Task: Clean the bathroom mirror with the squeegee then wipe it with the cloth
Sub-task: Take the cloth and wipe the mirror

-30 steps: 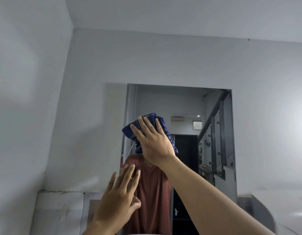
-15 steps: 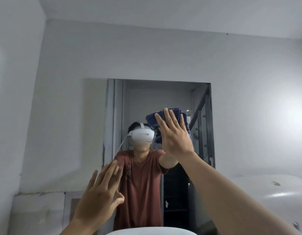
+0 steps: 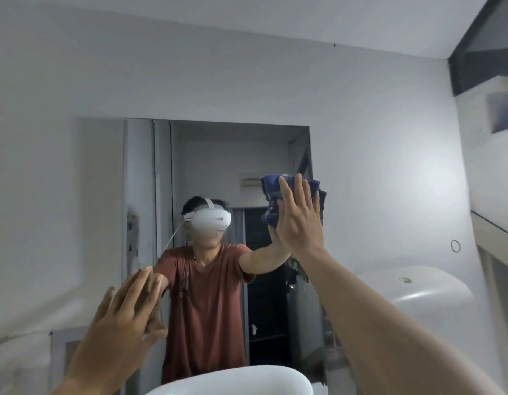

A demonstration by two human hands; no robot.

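The rectangular bathroom mirror point(image 3: 207, 155) hangs on the grey wall straight ahead. My right hand point(image 3: 299, 220) presses a folded dark blue cloth point(image 3: 272, 192) flat against the glass near the mirror's right edge, fingers spread over it. My left hand point(image 3: 124, 315) rests open and flat against the mirror's lower left part, fingers together, holding nothing. The mirror reflects a person in a red shirt with a white headset. No squeegee is in view.
A white basin rim point(image 3: 232, 380) shows at the bottom centre below the mirror. A white rounded fixture point(image 3: 426, 292) sits at the right. A dark beam point(image 3: 480, 52) and a window ledge point(image 3: 494, 232) line the right wall.
My right hand has slid the cloth rightward across the mirror, from over the reflected head to the right edge. The view has shifted right. My left hand stays on the lower left glass.
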